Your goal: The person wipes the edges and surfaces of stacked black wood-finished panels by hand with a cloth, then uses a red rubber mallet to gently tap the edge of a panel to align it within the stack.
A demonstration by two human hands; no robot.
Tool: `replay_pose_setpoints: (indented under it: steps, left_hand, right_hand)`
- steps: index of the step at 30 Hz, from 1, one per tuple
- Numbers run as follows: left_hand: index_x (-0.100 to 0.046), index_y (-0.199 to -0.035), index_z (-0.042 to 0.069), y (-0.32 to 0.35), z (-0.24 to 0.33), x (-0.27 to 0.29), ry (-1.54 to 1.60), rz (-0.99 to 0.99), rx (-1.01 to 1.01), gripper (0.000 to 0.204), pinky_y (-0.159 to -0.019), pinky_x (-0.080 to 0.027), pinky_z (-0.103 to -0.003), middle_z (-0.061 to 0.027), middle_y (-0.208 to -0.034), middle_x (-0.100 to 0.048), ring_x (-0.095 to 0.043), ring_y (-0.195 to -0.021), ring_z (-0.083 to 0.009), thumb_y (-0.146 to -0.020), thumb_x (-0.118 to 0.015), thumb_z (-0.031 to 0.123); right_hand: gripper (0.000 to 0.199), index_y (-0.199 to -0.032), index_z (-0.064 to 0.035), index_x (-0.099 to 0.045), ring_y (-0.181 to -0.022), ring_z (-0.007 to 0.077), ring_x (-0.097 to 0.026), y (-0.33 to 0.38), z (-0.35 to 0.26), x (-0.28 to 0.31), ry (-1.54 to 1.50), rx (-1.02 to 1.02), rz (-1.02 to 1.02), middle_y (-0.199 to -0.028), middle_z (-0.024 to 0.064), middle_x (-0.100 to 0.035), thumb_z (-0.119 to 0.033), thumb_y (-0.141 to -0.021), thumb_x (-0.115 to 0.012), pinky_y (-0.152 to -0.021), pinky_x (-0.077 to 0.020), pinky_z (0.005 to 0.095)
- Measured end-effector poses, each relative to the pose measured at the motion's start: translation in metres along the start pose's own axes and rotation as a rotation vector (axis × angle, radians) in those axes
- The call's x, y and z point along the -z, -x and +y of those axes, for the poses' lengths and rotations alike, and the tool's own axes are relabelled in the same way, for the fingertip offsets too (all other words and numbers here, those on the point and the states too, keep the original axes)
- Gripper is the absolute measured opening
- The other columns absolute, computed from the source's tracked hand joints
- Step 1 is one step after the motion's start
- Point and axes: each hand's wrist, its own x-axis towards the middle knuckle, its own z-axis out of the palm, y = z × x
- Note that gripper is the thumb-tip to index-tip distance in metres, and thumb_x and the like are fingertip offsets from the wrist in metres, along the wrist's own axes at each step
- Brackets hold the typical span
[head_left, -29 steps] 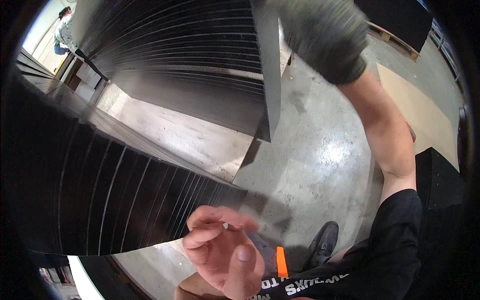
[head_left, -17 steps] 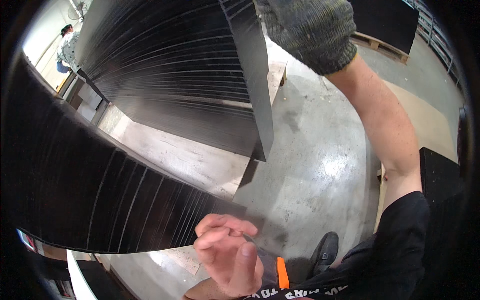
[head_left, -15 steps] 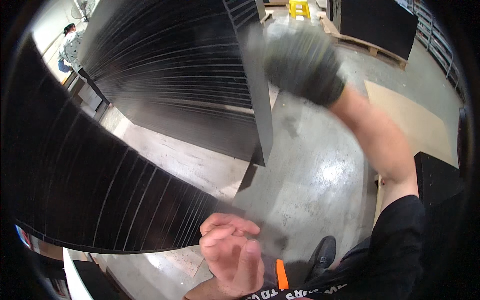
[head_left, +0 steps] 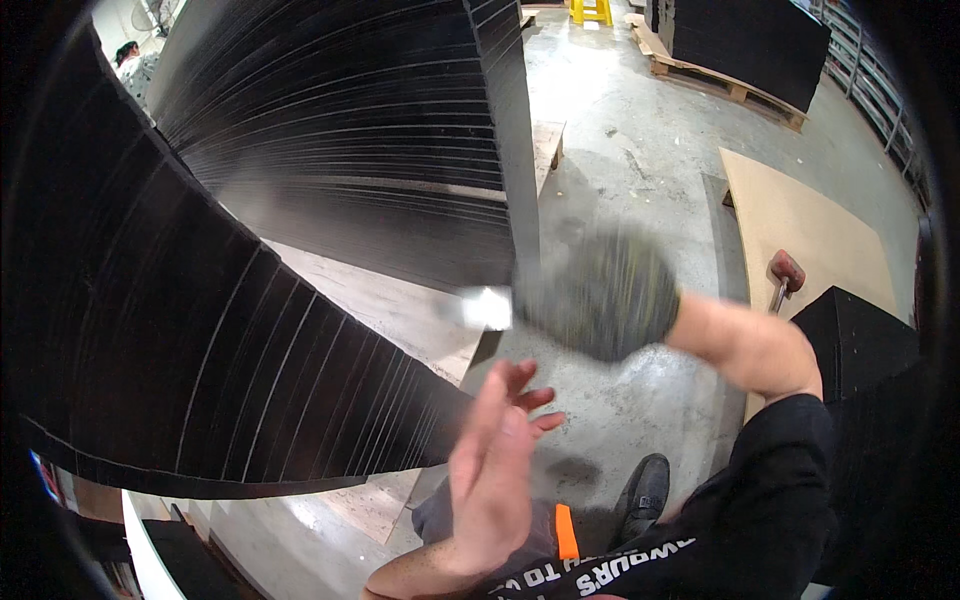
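My left hand (head_left: 492,470) is bare and raised, its fingers apart with nothing in them. It is beside the near end of a stack of thin black sheets (head_left: 270,370); I cannot tell whether it touches them. My right hand (head_left: 615,290), in a dark glove, is blurred by motion. A bright, shiny squarish thing (head_left: 488,307) juts from the glove's left side, seemingly held in it, its kind unclear. Just behind is a second, taller stack of black sheets (head_left: 370,130) with pale lines between its layers and a grey side edge.
A red-headed mallet (head_left: 787,270) lies on a tan board (head_left: 810,210) at right, beside a black block (head_left: 850,335). Farther back are a black stack on a wooden pallet (head_left: 740,92), a yellow step stool (head_left: 590,11) and shelving (head_left: 870,80). A person (head_left: 135,70) is at far left.
My right hand has swung down and nearer from the tall stack's upper edge. My left hand has risen and its fingers have spread. The mallet has come into sight.
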Motion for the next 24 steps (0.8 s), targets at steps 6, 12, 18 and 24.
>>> replay_pose_setpoints:
  steps: [6, 12, 18, 24]
  left_hand:
    - [-0.037, -0.141, -0.012, 0.006, -0.003, 0.002, -0.190, 0.007, 0.082, 0.064, -0.110, -0.035, -0.042, -0.0224, -0.140, -0.048, -0.048, -0.126, -0.0280, -0.106, -0.030, 0.042]
    - [-0.060, -0.127, -0.008, 0.002, -0.002, -0.002, -0.138, 0.272, -0.161, 0.049, -0.085, -0.045, -0.026, -0.0116, -0.112, -0.068, -0.059, -0.088, -0.0114, -0.107, -0.032, 0.028]
    - [-0.055, -0.131, -0.008, 0.023, -0.005, 0.003, -0.328, -0.082, -0.144, 0.057, -0.090, -0.048, -0.033, -0.0176, -0.127, -0.061, -0.064, -0.100, -0.0220, -0.107, -0.031, 0.038]
    - [-0.052, -0.136, 0.002, 0.013, 0.015, 0.012, -0.566, -0.423, -0.089, 0.062, -0.088, -0.050, -0.037, -0.0193, -0.129, -0.057, -0.058, -0.111, -0.0257, -0.104, -0.028, 0.049]
  right_hand:
    - [0.038, -0.116, -0.0055, -0.063, -0.069, 0.0196, -0.062, 0.011, -0.058, 0.026, 0.012, 0.100, 0.056, -0.090, 0.0078, -0.062, -0.027, -0.086, -0.058, -0.053, -0.0511, 0.0334]
    - [0.058, -0.117, 0.0000, -0.062, -0.097, 0.0300, -0.063, -0.005, -0.024, 0.049, -0.509, 0.046, 0.019, -0.110, 0.0142, -0.064, -0.048, -0.085, -0.070, -0.079, -0.0530, 0.0413]
    - [0.066, -0.143, -0.0017, -0.044, -0.134, 0.0352, -0.043, -0.084, 0.094, -0.004, 0.555, 0.127, 0.376, -0.144, 0.0168, -0.049, -0.042, -0.092, -0.057, -0.112, -0.0352, 0.0433]
    - [0.050, -0.143, 0.0002, -0.043, -0.142, 0.0283, -0.036, -0.061, 0.039, -0.095, 0.439, -0.191, 0.059, -0.151, 0.0122, -0.042, -0.016, -0.096, -0.045, -0.122, -0.0227, 0.0428]
